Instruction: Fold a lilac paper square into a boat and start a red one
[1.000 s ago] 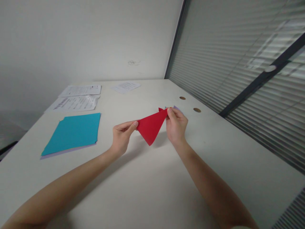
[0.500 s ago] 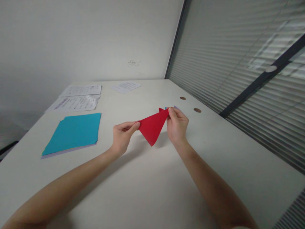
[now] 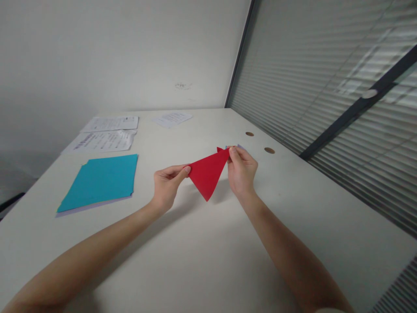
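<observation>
A red paper triangle (image 3: 207, 174) is held up over the white table (image 3: 202, 256), its lowest tip pointing down at the tabletop. My left hand (image 3: 166, 184) pinches its left corner between thumb and fingers. My right hand (image 3: 241, 171) pinches its upper right corner. Behind my right hand small bits of blue and lilac paper (image 3: 240, 147) show, mostly hidden.
A stack of turquoise sheets (image 3: 99, 181) lies on the left over a lilac sheet. Printed white papers (image 3: 106, 133) and one more sheet (image 3: 172, 118) lie at the far side. Two round holes (image 3: 269, 150) are near the blinds (image 3: 325, 87) on the right.
</observation>
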Tool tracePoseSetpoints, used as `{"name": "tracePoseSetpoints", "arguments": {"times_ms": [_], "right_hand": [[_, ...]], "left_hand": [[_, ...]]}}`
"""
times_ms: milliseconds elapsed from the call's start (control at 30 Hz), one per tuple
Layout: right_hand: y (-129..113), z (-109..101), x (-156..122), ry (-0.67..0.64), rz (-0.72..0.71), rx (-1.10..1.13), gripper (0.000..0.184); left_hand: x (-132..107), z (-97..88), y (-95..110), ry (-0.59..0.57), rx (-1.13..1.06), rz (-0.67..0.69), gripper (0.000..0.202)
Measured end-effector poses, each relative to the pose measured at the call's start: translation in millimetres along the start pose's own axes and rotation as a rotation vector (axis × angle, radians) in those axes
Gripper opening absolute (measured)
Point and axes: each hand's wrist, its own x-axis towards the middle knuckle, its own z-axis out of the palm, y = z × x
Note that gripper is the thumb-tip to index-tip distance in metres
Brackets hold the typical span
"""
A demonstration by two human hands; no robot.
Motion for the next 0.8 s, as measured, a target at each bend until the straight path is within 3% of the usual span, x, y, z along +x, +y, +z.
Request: {"name": "tracePoseSetpoints", "arguments": {"times_ms": [400,800], "right_hand": [[-0.2,0.7,-0.5,-0.019,0.005,0.090,0.021],[-3.1,2.2,-1.9,-0.007,0.009,0.028,0.024]], "left_hand": [[-0.5,2.0,4.8,0.035,0.027,0.021,0.022],[-2.0,0.5,5.8,0.036,0.054,0.050,0.020]]}}
